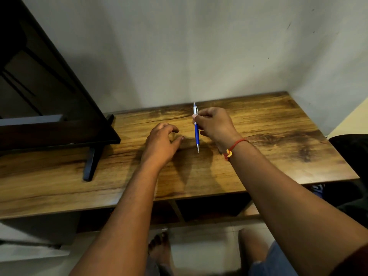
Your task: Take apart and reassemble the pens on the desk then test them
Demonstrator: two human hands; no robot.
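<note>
A wooden desk (278,136) with a warm brown top and dark streaks of grain stands pushed against a plain grey wall (199,46), its far right corner set into the corner of the room. On the left of the desk stands a dark flat screen (39,86), seen from an angle, resting on a black stand foot (92,158) that reaches toward the near edge. Below the desktop an open shelf (209,210) with an upright divider lies in shadow. The floor (199,251) is pale, and a bare foot (159,250) rests on it beneath the near edge of the desk.

The right hand (214,124) is over the middle of the desk, fingers curled in and pinching the pen (196,134) near its upper end, just below the clip. The pen is nearly upright in the view, with a silver top and clip, a blue barrel and a thin metal tip pointing to the near side. I cannot tell whether the tip touches the wood. A red thread (237,145) with a yellow knot circles the right wrist.

The left hand (161,142) is just left of the pen and apart from it, palm down, fingers loosely bent and the thumb reaching right toward the barrel. It holds nothing that shows, and whether it rests on the desk or is just above it is unclear.
</note>
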